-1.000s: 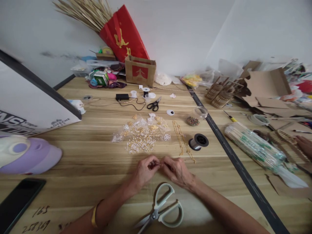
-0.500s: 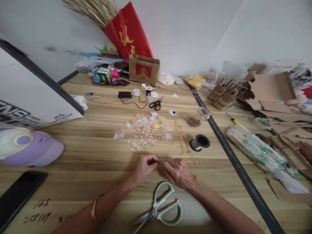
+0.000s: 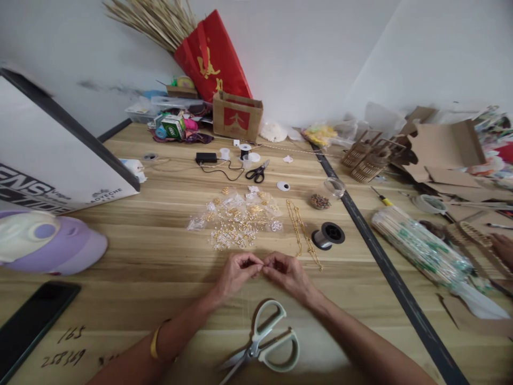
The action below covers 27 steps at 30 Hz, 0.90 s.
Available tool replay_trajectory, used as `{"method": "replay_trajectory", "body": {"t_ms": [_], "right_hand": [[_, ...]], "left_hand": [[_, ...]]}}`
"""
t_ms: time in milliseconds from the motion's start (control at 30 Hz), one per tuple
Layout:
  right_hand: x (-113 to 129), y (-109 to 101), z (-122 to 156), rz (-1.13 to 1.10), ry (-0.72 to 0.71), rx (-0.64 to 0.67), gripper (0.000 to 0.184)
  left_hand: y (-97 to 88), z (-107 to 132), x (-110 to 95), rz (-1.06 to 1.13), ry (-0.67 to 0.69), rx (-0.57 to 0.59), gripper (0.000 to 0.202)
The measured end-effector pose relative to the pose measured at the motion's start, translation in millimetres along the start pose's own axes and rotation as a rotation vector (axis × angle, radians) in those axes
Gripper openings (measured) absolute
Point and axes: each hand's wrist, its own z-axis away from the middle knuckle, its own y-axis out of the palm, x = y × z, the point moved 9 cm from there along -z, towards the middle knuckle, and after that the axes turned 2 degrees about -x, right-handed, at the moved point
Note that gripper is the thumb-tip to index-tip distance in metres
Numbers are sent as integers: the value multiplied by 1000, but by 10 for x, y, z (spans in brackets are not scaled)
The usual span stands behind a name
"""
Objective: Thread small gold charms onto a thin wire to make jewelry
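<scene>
My left hand (image 3: 239, 274) and my right hand (image 3: 285, 272) meet at the fingertips above the table, each closed in a pinch. What lies between the fingers is too small to make out. Just beyond them is a loose pile of small gold and clear beads (image 3: 234, 234), with little plastic bags of findings (image 3: 236, 203) behind it. A gold chain (image 3: 298, 227) lies to the right, beside a spool of thin wire (image 3: 328, 235). Nearer to me, between my forearms, rest open scissors with pale handles (image 3: 276, 342).
Black scissors (image 3: 258, 172) and a black adapter (image 3: 206, 158) lie farther back. A tub of mixed beads (image 3: 319, 201) stands at right, near wrapped sticks (image 3: 420, 251). At left are a purple-white device (image 3: 68, 243) and a phone (image 3: 36, 326). Another person's hand (image 3: 503, 248) shows at the right edge.
My right hand has turned, so its thumb and forefinger now show in a pinch against my left fingertips. My left hand stays nearly in place. The pale-handled scissors have not moved.
</scene>
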Motion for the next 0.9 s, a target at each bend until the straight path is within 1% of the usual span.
{"method": "replay_trajectory", "body": {"t_ms": [100, 167, 333, 500, 667, 900], "right_hand": [[-55, 16, -17, -116, 74, 21, 34], [-50, 9, -25, -139, 99, 18, 36], [-43, -15, -52, -153, 96, 6, 35], [-54, -3, -70, -212, 91, 36, 29], [-73, -30, -79, -239, 110, 21, 24], [-123, -14, -73, -242, 150, 67, 27]], "left_hand": [[11, -3, 3, 6, -8, 13, 8], [24, -4, 13, 14, -19, 25, 9], [35, -6, 40, 18, -40, 31, 10], [37, -13, 56, 42, -50, 22, 11], [49, -23, 83, 30, -62, 19, 14], [57, -19, 78, 38, -92, 16, 15]]}}
